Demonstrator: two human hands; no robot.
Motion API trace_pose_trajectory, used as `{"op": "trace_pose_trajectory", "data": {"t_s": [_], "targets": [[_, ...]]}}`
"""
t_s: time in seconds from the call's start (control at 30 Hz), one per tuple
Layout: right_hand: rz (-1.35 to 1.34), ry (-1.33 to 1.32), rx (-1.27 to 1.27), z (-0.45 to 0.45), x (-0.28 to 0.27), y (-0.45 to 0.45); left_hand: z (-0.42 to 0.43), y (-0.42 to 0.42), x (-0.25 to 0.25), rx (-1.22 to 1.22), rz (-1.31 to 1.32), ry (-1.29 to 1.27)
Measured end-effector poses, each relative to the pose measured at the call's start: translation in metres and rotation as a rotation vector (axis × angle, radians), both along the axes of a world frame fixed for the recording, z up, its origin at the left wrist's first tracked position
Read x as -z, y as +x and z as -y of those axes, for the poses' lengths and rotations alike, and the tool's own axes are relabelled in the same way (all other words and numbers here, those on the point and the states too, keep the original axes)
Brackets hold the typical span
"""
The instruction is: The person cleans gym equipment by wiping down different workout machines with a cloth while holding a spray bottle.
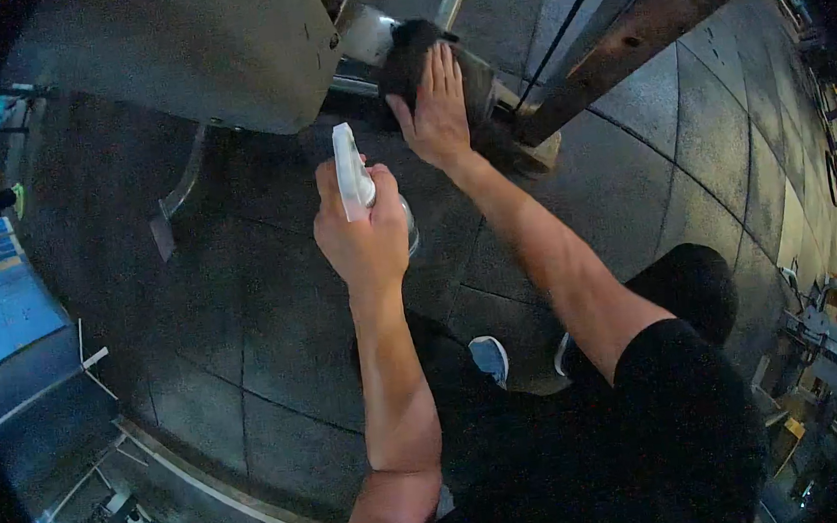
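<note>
My left hand (361, 222) is wrapped round the neck of a spray bottle with a white trigger head (348, 169); part of its clear body shows beside my wrist. My right hand (439, 107) lies with its fingers stretched out on a dark, slightly blurred cloth or pad (408, 66). That dark thing rests against a metal machine part near the top centre; whether it is a cloth cannot be made out. Just left of it is a large grey machine panel (216, 56).
A rusty metal beam (627, 43) slants across the upper right. A bent metal leg (186, 177) stands under the panel. Blue-topped furniture (9, 304) is at the left edge. Equipment (828, 337) lines the right edge. My shoes (489, 359) are on the dark tiled floor.
</note>
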State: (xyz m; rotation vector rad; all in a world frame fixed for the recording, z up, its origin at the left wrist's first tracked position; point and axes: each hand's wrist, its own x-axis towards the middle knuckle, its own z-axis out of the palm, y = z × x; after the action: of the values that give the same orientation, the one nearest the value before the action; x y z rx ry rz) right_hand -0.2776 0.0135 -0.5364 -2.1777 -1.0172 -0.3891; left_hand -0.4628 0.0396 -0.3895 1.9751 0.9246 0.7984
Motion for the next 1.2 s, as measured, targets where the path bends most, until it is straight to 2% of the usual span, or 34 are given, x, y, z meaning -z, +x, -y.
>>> {"op": "trace_pose_trajectory", "data": {"t_s": [0.03,0.1,0.17,0.2,0.27,0.3,0.37,0.47,0.57,0.67,0.73,0.77,0.83,0.87,0.9,1.0,1.13,1.2], "targets": [[0.047,-0.048,0.071,0.0,0.003,-0.006,-0.002,0.0,0.003,0.001,0.003,0.011],[0.038,-0.015,0.049,-0.006,-0.006,0.011,-0.002,0.004,0.005,-0.001,0.011,0.022],[0.002,0.047,0.043,-0.012,-0.015,0.031,0.005,0.005,0.004,0.011,0.066,-0.073],[-0.009,0.041,0.047,-0.018,-0.004,0.051,0.007,0.003,0.002,0.014,0.055,-0.078],[0.626,-0.487,0.28,-0.031,0.023,0.095,0.009,0.003,-0.003,0.041,0.044,-0.098],[0.62,-0.487,0.285,-0.034,0.031,0.098,0.009,0.001,-0.003,0.047,0.039,-0.096],[0.1,0.014,0.195,-0.041,0.041,0.094,0.008,-0.004,-0.004,0.018,0.115,-0.085],[0.053,0.134,0.167,-0.01,0.006,-0.005,0.002,-0.008,-0.007,-0.009,0.078,-0.062],[0.032,0.081,0.195,-0.01,0.005,0.002,-0.002,-0.009,-0.009,-0.001,0.079,-0.021],[0.054,0.019,0.227,-0.025,0.065,0.093,0.005,-0.012,-0.014,-0.001,0.085,-0.092],[-0.53,-0.273,0.103,0.002,-0.014,0.107,0.01,-0.014,-0.017,0.011,0.174,-0.176],[-0.536,-0.268,0.099,0.004,-0.002,0.1,0.01,-0.018,-0.018,0.011,0.169,-0.17],[0.187,-0.323,0.359,0.004,0.031,0.093,0.008,-0.021,-0.017,0.003,0.151,-0.136],[-0.241,0.204,0.303,0.001,0.016,0.061,0.006,-0.019,-0.015,-0.002,0.156,-0.133],[-0.127,0.144,0.27,0.005,0.024,0.03,0.002,-0.02,-0.012,-0.013,0.11,-0.126],[-0.049,0.029,0.286,0.013,0.025,-0.017,-0.001,-0.015,-0.012,-0.019,0.088,-0.1],[-0.094,0.032,0.27,0.017,0.007,0.032,0.012,-0.007,-0.01,0.009,0.115,-0.149],[-0.95,0.032,0.153,0.022,-0.031,0.076,0.016,-0.009,-0.013,0.04,0.137,-0.164]]}}
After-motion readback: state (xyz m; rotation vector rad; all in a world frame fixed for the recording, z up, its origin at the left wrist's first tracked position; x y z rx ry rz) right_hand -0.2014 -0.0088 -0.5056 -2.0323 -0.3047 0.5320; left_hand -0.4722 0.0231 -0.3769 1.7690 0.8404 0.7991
